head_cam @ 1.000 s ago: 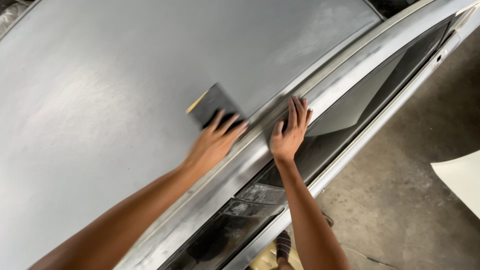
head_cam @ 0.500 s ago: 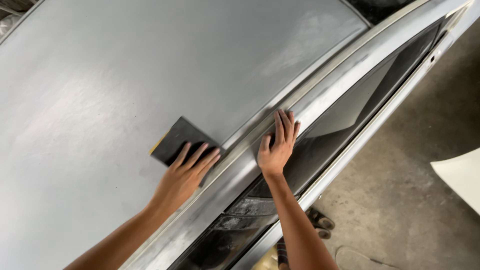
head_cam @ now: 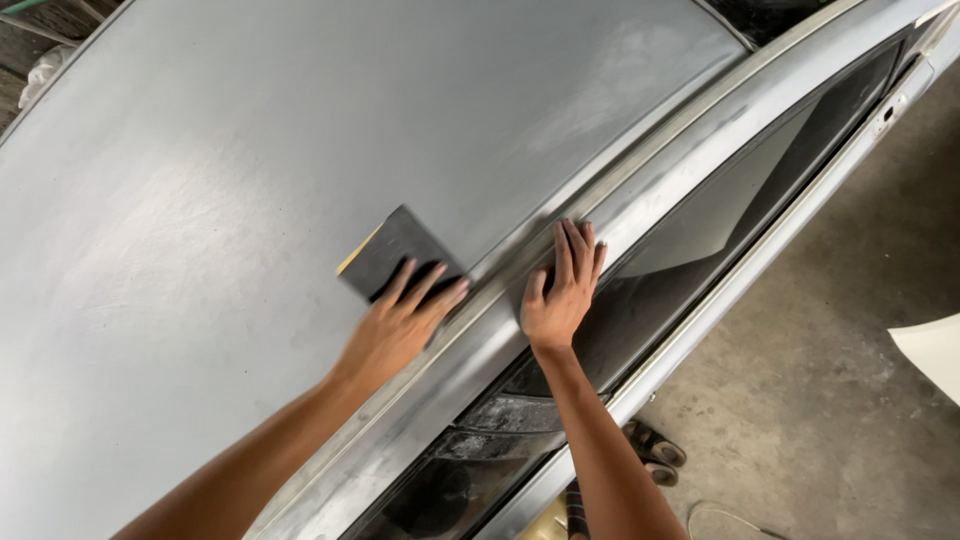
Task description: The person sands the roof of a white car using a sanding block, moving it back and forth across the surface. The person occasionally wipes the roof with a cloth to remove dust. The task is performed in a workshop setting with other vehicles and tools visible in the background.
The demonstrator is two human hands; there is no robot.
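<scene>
Head view, compared with the earlier frames:
- Left hand (head_cam: 395, 325) pressed flat, fingers spread, on a dark sanding block (head_cam: 398, 250) with a yellow edge.
- Block lying on the grey car roof (head_cam: 250, 180), just beside the roof's right edge, near the mid-length of the gutter rail (head_cam: 640, 160).
- Over the last second, block and left hand shifted back along the roof, then forward again: read as a back-and-forth sanding stroke parallel to the rail.
- Right hand (head_cam: 560, 295) open, palm down, fingers together, holding nothing; braced on the rail over the same span. Hands apart, with the rail between them.
- Dull, scuffed patches visible on the roof and along the rail; judged as sanding in progress, with much of the panel already matte.

Surroundings:
- Door window glass (head_cam: 720, 200) and door frame (head_cam: 760, 260) below the rail.
- Concrete floor (head_cam: 830, 420) beyond the car; sandal (head_cam: 655, 452) and thin cord (head_cam: 720, 518) near the bottom.
- Pale panel (head_cam: 935, 350) at the right edge, well apart from the hands.
- Raised rail lip limits block travel toward the roof edge; the braced right hand sits just past it.
</scene>
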